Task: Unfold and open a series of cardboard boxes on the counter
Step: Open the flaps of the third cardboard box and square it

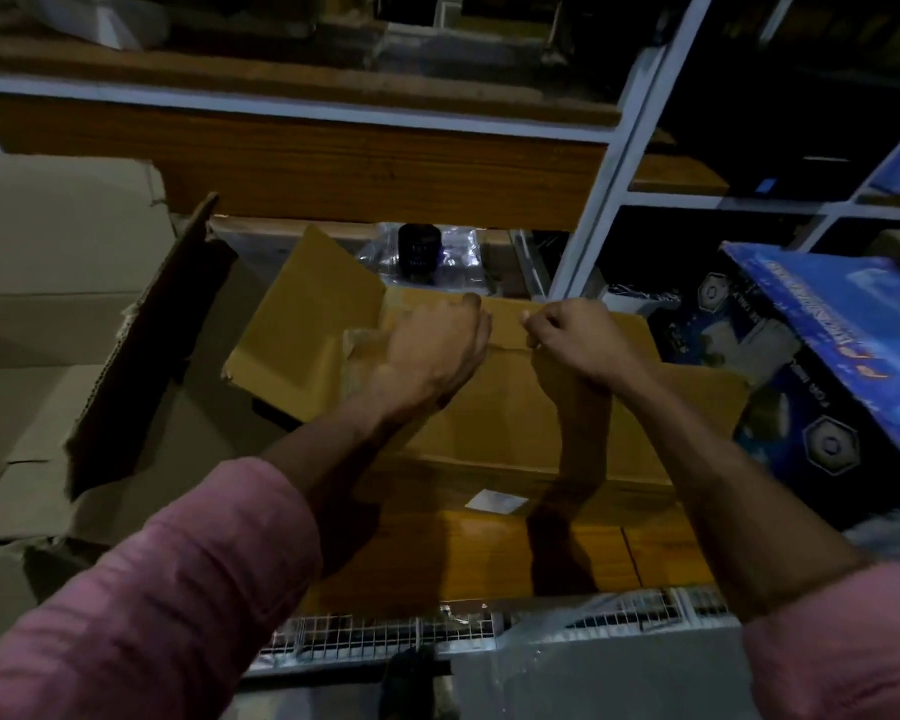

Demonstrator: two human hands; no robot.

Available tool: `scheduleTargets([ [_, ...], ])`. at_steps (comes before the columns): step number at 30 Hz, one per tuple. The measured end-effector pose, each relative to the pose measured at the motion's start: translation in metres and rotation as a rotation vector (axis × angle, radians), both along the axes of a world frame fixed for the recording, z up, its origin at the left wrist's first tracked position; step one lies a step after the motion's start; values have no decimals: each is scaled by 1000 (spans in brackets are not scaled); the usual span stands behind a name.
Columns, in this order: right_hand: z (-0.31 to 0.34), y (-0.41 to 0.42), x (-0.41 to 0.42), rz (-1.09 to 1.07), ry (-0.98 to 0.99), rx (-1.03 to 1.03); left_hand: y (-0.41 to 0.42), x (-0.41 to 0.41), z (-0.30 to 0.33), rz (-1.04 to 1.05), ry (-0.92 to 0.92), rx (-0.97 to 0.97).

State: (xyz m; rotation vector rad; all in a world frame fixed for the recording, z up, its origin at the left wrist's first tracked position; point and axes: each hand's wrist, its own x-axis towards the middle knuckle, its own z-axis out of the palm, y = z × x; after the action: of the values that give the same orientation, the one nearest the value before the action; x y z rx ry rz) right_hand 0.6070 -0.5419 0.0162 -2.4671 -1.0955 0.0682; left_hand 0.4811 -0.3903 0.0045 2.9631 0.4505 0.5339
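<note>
Head view: left hand [432,350] lies flat on the yellow box [500,423]; right hand [572,345] pinches its far edge.

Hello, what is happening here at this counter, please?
A person in pink sleeves is working on a yellow-brown cardboard box lying on the wooden counter. The left hand lies on the box's top, while the right hand pinches its far edge. One flap on the left already stands open.
</note>
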Motion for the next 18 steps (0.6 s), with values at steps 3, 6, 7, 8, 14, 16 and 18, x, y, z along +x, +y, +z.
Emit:
scheduleTargets([
  [3, 25, -14, -16, 34, 177, -199, -4, 1, 15, 17, 145, -45],
  [6, 31, -27, -42, 27, 346, -391, -10, -9, 24, -8, 370, -198],
  [7, 30, -30, -50, 12, 489, -384, -12, -14, 24, -23, 436, -311],
  [8, 27, -33, -60, -9, 652, -378, -15, -20, 22, -40, 507, -419],
  [14, -40, -35, -92, 78, 434, -535, -30, -54, -56, -104, 634, -365],
  [16, -66, -40, -96, 37, 413, -511, -32, -62, -83, -105, 628, -397],
  [18, -86, -48, -99, 1, 349, -518, -31, -70, -102, -118, 600, -377],
])
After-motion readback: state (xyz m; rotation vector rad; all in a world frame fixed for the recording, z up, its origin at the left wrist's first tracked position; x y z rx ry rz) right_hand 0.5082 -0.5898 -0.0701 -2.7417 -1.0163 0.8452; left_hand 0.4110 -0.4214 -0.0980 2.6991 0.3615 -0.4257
